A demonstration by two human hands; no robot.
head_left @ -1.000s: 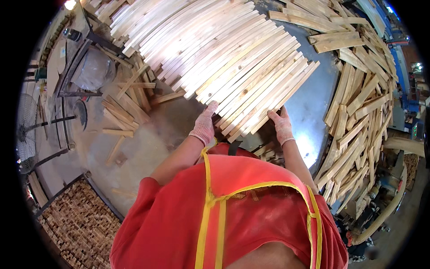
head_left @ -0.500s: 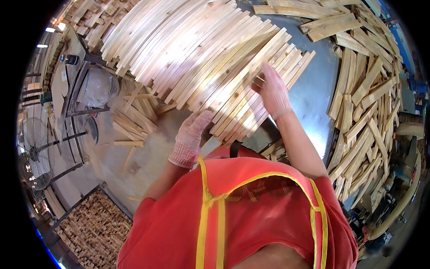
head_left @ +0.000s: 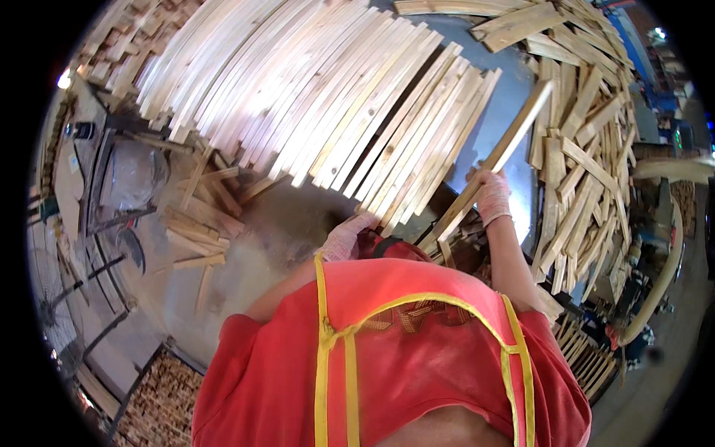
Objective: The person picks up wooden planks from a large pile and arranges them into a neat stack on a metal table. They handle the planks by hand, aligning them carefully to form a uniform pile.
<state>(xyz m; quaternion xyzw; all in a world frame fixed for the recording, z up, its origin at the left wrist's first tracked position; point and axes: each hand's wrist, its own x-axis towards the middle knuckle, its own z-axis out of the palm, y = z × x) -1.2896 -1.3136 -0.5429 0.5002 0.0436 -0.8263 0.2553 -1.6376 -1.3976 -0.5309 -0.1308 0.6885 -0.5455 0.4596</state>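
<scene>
A row of pale wooden slats (head_left: 298, 97) lies side by side on a blue-grey table (head_left: 477, 71), running slantwise. Both my hands wear whitish, pink-tinged gloves. My right hand (head_left: 493, 197) is closed round one loose slat (head_left: 518, 134), held right of the row and tilted, its far end up toward the right. At the near ends of the row's right-hand slats is my left hand (head_left: 346, 237), fingers stretched out and seemingly touching the ends; part of it is hidden by my red and yellow vest. A dark gap splits the row near its right side.
A big heap of loose slats (head_left: 585, 186) lies on the right. Short offcuts (head_left: 197, 231) are scattered on the left floor, near a metal stand holding a clear plastic bag (head_left: 134, 175). A crate of stacked wood blocks (head_left: 160, 398) stands at lower left, a fan (head_left: 56, 298) above it.
My right hand has moved right and toward me, now gripping a slat apart from the row. My left hand has shifted right along the near ends. A gap has opened in the row.
</scene>
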